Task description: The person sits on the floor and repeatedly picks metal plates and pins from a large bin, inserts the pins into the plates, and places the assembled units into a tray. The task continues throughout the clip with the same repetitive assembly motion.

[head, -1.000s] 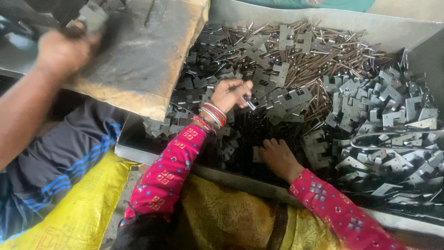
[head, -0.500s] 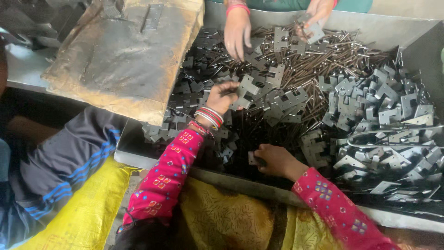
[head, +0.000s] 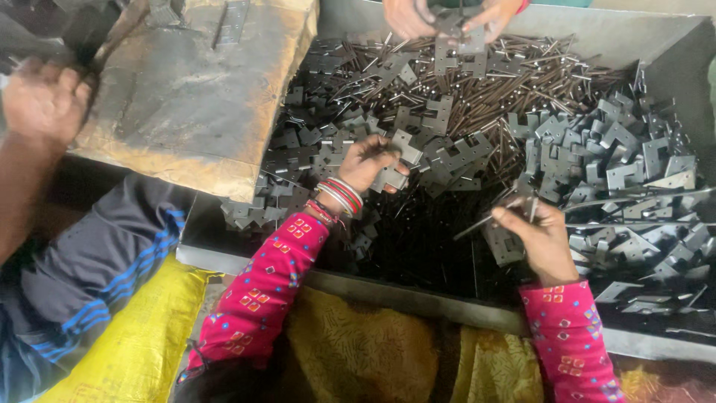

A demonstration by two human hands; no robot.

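Your left hand (head: 371, 161) is curled around a grey metal hinge plate (head: 393, 177), held just above the heap of hinge plates (head: 597, 149) in the metal tray (head: 418, 298). Your right hand (head: 538, 240) pinches another hinge plate (head: 503, 245) together with a thin steel pin (head: 473, 227), low over the tray's dark middle. Loose pins (head: 522, 75) lie piled at the far side. A co-worker's hands (head: 447, 15) hold a plate there; another person's fist (head: 45, 101) is beside a worn board (head: 194, 97).

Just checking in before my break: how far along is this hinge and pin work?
No finished stack shows. The left hand holds one hinge leaf; the right hand holds another hinge leaf with a pin. Heaps of loose leaves and pins remain in the tray.
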